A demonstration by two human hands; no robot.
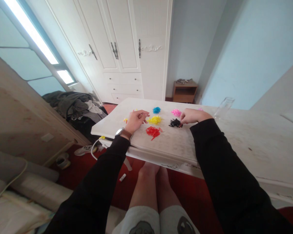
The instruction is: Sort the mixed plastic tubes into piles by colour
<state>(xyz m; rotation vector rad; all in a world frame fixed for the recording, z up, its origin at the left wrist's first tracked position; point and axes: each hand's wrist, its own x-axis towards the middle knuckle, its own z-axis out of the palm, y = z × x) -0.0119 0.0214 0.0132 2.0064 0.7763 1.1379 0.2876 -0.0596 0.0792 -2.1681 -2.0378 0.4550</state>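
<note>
Black sleeves (224,159) reach over a white table (175,144), where the right hand (192,116), fingers bunched, seemingly picks at black pieces (174,123), its hold unclear; the left hand (136,120), loosely curled, grip also unclear, hovers beside yellow pieces (155,120). Lifting singles likely calls for a fine pinch.

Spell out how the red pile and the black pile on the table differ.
The red pile is bright red; the black pile is dark.
The red pile sits closer to the table's near edge; the black pile lies farther back.
The black pile has the right hand at its side; the red pile has neither of the hands at it.
Both are loose heaps of small pieces.
</note>
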